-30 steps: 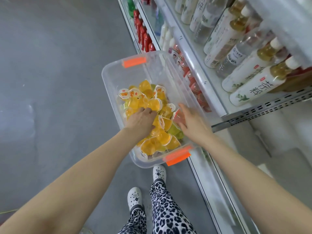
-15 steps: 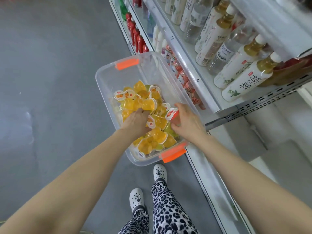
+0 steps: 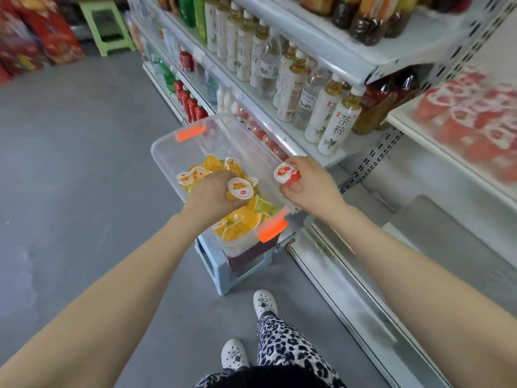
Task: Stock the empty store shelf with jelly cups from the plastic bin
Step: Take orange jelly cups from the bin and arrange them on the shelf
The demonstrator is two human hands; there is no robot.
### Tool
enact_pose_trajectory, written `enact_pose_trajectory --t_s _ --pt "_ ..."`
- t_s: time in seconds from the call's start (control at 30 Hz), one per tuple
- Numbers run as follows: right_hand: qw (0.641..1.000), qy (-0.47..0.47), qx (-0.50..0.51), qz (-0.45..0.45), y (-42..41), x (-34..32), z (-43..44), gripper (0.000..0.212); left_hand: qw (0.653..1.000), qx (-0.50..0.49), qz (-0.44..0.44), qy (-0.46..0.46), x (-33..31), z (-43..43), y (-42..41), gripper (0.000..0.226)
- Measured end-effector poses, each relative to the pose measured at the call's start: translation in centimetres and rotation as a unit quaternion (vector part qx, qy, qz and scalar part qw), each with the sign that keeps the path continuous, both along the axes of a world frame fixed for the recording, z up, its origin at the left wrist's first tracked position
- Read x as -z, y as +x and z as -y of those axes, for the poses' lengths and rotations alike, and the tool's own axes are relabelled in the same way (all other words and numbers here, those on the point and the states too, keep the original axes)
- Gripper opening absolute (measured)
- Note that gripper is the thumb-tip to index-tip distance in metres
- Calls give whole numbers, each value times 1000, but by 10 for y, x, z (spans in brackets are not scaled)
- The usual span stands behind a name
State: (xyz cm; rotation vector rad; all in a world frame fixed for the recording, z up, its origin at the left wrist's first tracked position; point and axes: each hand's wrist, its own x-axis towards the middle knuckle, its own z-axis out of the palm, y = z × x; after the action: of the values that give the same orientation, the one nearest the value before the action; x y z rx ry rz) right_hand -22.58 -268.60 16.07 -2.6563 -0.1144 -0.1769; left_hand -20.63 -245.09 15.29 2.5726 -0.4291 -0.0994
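Note:
A clear plastic bin (image 3: 167, 152) with orange clips holds several yellow and green jelly cups (image 3: 243, 219). It sits on a pale blue stool (image 3: 215, 264). My left hand (image 3: 212, 191) is raised just over the pile and grips a yellow jelly cup (image 3: 240, 189), lid up. My right hand (image 3: 310, 186) holds a red jelly cup (image 3: 286, 173) above the bin's right rim. At the far right a white shelf (image 3: 414, 130) carries several red jelly cups (image 3: 470, 121), blurred.
White metal shelving (image 3: 307, 147) full of drink bottles (image 3: 335, 119) runs along the right side, close behind the bin. Grey floor (image 3: 84, 163) spreads to the left. A green stool (image 3: 109, 26) and red bags (image 3: 42, 35) stand far back. My feet (image 3: 264, 303) are below the stool.
Both hands have lifted out of the pile, each with a jelly cup. My view has tilted up, bringing the red-cup shelf and the blue stool into sight.

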Motion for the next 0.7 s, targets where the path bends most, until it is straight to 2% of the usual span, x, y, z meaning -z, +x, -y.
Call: enact_pose_trajectory --t_s 0.2,0.3,0.47,0.7 --pt "995 -18 64 73 -53 -51 48 49 994 56 47 -84 -38 42 -21 41" --pt "990 -30 99 99 -76 -74 79 49 989 91 44 -105 -60 74 -30 48" --pt "972 -24 179 148 -116 -106 132 46 984 141 60 -90 -88 134 -39 45" --pt "944 10 267 194 -172 -137 227 45 962 219 95 -129 -119 230 -56 36"
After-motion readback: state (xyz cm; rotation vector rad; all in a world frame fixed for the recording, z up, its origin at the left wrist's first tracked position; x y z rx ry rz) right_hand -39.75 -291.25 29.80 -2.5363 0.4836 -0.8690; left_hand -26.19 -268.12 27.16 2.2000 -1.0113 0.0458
